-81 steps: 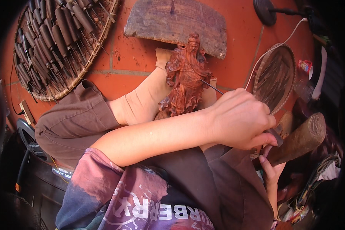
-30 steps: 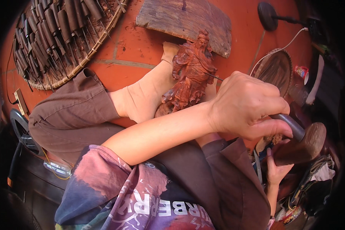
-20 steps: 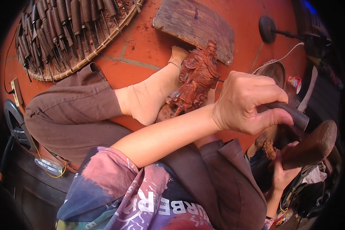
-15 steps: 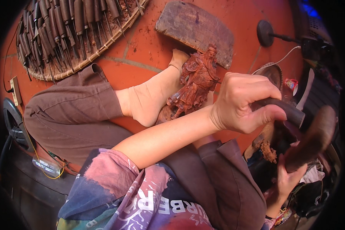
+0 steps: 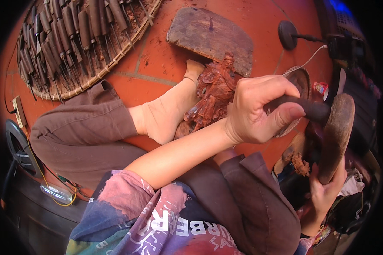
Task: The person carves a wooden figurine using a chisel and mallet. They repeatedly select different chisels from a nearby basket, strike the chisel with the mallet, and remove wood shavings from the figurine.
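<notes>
My left hand (image 5: 264, 110) is closed round the dark wooden handle of a chisel (image 5: 315, 110), whose blade is hidden behind the hand. Gripped by its lower end in my right hand (image 5: 327, 189), a worn wooden mallet (image 5: 339, 136) stands at the chisel's butt and appears to touch it. Just left of my left hand, a reddish-brown carved wooden figure (image 5: 217, 89) leans between my bare feet, its top over the edge of a weathered wooden board (image 5: 208, 36).
A woven tray (image 5: 115, 59) of wooden-handled carving tools (image 5: 68, 34) lies far left on red tiles. Toward the right stand a round-based stand (image 5: 288, 35), a red cup (image 5: 321, 90) and a round basket (image 5: 302, 80). A clear bottle (image 5: 57, 193) and power strip (image 5: 18, 110) are at left.
The mallet has swung left and up against the butt of the chisel. My left hand and the chisel appear slightly further left, as the whole view has shifted a little.
</notes>
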{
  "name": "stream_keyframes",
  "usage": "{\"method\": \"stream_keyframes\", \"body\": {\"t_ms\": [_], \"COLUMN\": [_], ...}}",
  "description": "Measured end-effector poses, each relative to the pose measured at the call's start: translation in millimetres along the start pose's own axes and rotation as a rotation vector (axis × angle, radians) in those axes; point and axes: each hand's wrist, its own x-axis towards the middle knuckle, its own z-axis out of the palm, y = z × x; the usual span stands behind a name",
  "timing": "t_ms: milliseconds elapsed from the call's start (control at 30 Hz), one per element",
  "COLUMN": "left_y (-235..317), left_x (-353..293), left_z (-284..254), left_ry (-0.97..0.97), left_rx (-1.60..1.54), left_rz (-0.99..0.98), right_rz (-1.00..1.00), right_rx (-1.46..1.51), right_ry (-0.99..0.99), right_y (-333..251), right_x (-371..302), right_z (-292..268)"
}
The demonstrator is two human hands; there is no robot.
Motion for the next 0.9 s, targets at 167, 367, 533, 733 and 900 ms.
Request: {"method": "stream_keyframes", "body": {"t_ms": [167,367,533,733,900], "left_y": [23,35,47,46,42], "left_x": [12,-22,-41,-27,-20], "left_z": [0,-9,-38,-43,-50], "left_ry": [-0.26,-0.87,-1.097,-1.061,-0.984], "left_rx": [-0.04,0.175,0.13,0.232,0.246], "left_rz": [0.18,0.012,-0.113,-0.104,-0.033], "right_rz": [-0.143,-0.372,-0.624,-0.729,-0.75], "right_rx": [0.144,0.341,0.324,0.209,0.154], "right_ry": [0.096,-0.023,-0.104,-0.035,0.07], "right_y": [54,45,44,37,34], "right_x": [-14,-7,-12,-15,-13], "right_z": [33,50,79,75,74]}}
